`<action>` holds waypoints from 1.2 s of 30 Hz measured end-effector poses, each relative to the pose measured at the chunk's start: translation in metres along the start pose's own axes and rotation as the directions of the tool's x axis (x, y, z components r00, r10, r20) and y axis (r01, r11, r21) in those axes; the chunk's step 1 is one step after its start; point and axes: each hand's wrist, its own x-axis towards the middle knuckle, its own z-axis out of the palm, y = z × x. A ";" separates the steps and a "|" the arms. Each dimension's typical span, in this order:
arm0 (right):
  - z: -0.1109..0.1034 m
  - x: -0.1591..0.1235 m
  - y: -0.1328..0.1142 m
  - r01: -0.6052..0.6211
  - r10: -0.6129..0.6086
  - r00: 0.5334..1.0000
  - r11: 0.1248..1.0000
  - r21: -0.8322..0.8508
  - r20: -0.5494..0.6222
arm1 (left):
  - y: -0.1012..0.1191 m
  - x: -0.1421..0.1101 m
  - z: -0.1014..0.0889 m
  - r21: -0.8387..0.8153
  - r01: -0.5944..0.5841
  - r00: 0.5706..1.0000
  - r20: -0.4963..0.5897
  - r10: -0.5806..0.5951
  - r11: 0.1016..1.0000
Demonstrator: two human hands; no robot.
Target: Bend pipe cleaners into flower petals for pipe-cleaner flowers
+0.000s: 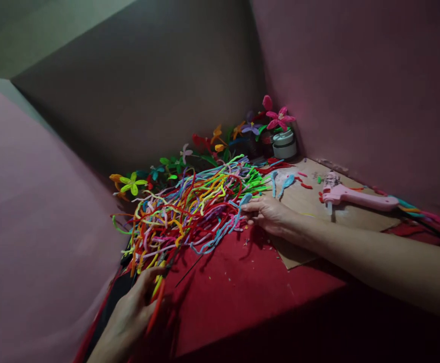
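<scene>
The light-blue fuzzy stem (245, 199), its tip leaf-shaped, is pinched in my right hand (267, 213) beside the tangled heap (197, 201); a light grip should spare its soft pile. My left hand (131, 308) holds an orange-and-yellow-handled tool (156, 304), while the smooth pink glue gun (365, 195) lies on flat board (350, 218)

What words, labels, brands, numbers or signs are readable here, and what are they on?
No readable text anywhere.
Pink glue gun: no lettering can be made out.
Pale round container: too small and dim to tell.
Light blue fuzzy piece in the right hand: no writing visible.
</scene>
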 end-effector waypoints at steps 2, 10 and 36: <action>0.002 -0.002 -0.001 -0.028 0.028 0.999 0.999 0.019 0.023 | 0.002 -0.007 0.003 -0.104 0.005 1.000 0.022 -0.002 0.995; 0.008 -0.012 0.000 -0.095 0.092 0.981 0.995 0.009 0.172 | 0.068 -0.006 0.043 0.141 -0.329 0.944 0.011 0.331 0.934; 0.008 -0.017 0.001 -0.270 0.255 0.906 0.963 -0.002 0.337 | 0.133 0.008 0.059 0.607 -0.357 0.928 0.320 0.193 0.710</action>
